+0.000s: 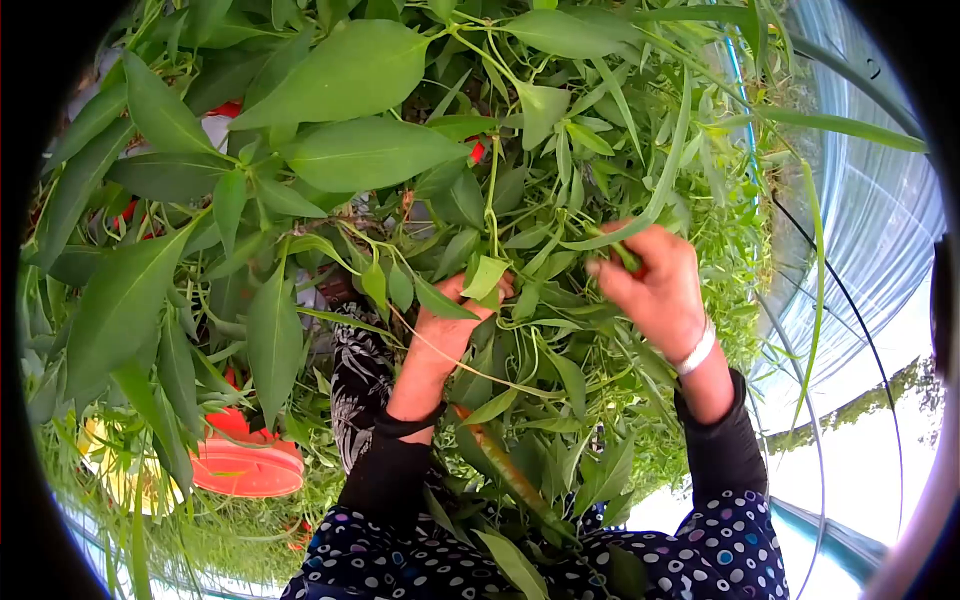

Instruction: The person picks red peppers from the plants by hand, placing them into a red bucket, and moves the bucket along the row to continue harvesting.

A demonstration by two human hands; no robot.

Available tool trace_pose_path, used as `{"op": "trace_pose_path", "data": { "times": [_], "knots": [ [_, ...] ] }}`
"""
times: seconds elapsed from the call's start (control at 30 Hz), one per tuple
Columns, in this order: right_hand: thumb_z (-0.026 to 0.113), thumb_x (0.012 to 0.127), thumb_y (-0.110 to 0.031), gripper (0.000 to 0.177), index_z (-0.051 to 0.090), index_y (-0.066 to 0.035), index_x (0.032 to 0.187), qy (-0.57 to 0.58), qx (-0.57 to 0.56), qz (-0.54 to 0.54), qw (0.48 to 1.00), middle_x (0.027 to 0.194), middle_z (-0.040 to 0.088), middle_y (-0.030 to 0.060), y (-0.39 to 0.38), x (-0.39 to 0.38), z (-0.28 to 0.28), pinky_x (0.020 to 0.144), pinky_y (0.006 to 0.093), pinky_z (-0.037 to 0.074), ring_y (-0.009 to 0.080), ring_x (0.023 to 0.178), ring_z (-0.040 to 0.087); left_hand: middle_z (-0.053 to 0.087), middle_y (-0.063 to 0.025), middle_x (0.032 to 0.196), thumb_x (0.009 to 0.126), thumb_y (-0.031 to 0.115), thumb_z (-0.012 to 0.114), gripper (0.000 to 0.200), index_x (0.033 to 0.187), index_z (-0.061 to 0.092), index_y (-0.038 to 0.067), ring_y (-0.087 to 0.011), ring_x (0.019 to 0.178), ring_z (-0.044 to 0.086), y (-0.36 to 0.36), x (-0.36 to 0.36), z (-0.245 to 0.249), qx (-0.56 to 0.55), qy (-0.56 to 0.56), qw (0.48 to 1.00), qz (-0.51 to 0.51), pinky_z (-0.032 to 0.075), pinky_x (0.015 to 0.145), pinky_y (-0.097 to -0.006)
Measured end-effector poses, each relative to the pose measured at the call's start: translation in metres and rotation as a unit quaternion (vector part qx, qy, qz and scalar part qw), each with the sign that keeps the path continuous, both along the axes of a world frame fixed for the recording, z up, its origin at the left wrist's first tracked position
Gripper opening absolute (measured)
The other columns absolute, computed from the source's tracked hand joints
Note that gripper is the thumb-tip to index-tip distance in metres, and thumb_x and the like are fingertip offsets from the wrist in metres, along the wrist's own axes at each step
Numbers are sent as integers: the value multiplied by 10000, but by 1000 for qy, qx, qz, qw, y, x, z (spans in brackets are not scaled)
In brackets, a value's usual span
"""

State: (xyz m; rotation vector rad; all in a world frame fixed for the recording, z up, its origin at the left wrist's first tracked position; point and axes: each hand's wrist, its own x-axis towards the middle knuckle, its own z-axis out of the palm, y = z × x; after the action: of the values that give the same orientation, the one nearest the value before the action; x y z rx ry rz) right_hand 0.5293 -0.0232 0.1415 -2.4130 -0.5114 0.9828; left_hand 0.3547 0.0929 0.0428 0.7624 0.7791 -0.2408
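Observation:
My right hand point(655, 285) is closed, with the green stem end of a pepper point(629, 257) showing between thumb and fingers and a touch of red beside it. Most of that pepper is hidden in the palm. Among the stems to its left, my left hand point(455, 308) has its fingers curled in; a pale green leaf point(485, 278) covers part of them, and what they hold cannot be made out. Below the hands a long pepper point(505, 468), part orange-red and part green, hangs slanting in front of my body. Pepper plant leaves point(370, 155) surround both hands.
A red plastic container point(245, 470) stands at lower left, beside a yellow one point(130, 470). Red peppers point(476, 152) show between the leaves. Clear plastic sheeting point(860, 200) and a dark cord point(855, 310) run along the right side.

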Motion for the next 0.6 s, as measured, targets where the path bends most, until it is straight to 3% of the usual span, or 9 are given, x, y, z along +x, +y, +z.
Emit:
{"op": "trace_pose_path", "data": {
  "times": [0.07,0.1,0.17,0.2,0.27,0.33,0.37,0.47,0.6],
  "knots": [
    [611,682,-59,318,602,-57,1000,-61,33,94,993,803,605,172,11,21,-53,668,362,488,316,728,599,639,-57,902,794,149,636,257,1011,614,14,-130,854,572,-3,-5,-10,-13,-22,1000,-5,437,804,-282],
    [620,707,-60,349,585,-42,1053,-39,29,133,990,894,599,154,16,25,-82,660,320,477,270,706,595,638,-50,898,795,142,630,258,1018,612,12,-136,861,572,-2,-4,-11,21,-40,998,-35,436,803,-284],
    [630,703,-136,431,552,-62,1120,145,58,92,983,843,613,156,37,27,-114,722,338,462,279,760,595,638,-48,893,796,145,629,260,1017,611,9,-141,863,574,-2,-8,-12,3,-22,999,-23,438,799,-286],
    [630,703,-136,431,552,-62,1120,146,62,92,983,843,613,156,40,28,-127,722,338,462,279,760,595,638,-46,888,797,149,628,263,1017,609,6,-145,865,575,-3,-11,-12,-16,-4,1000,-7,440,794,-288],
    [667,692,-177,475,547,-84,1142,205,62,129,968,811,611,105,40,28,-150,694,316,456,210,707,572,638,-51,886,798,138,621,250,1007,611,1,-148,866,580,-8,-15,-15,-49,-3,998,44,442,788,-286],
    [708,666,-154,501,556,-114,1142,277,108,81,951,744,554,12,46,25,-138,659,274,437,111,663,491,636,-58,921,797,118,613,238,1007,614,6,-141,871,580,-13,-20,-21,55,-70,996,24,442,786,-279],
    [709,666,-143,514,548,-119,1154,289,89,83,949,738,548,9,49,25,-133,659,269,434,110,667,489,626,-56,979,798,90,605,224,1009,611,17,-132,896,573,-9,-22,-16,-71,11,997,30,444,781,-275],
    [707,670,-129,533,532,-128,1174,327,123,56,935,732,535,-2,49,19,-146,663,269,432,111,679,481,614,-54,1025,806,79,601,221,1019,604,19,-129,918,563,-10,-26,-16,-151,25,983,103,444,794,-274],
    [705,672,-140,478,552,-109,1124,324,158,95,928,745,536,-9,50,16,-156,675,273,436,115,693,490,617,-49,1011,809,53,599,210,1018,609,33,-122,909,563,-3,-28,-27,-203,-75,972,89,435,827,-271]
  ]
}}
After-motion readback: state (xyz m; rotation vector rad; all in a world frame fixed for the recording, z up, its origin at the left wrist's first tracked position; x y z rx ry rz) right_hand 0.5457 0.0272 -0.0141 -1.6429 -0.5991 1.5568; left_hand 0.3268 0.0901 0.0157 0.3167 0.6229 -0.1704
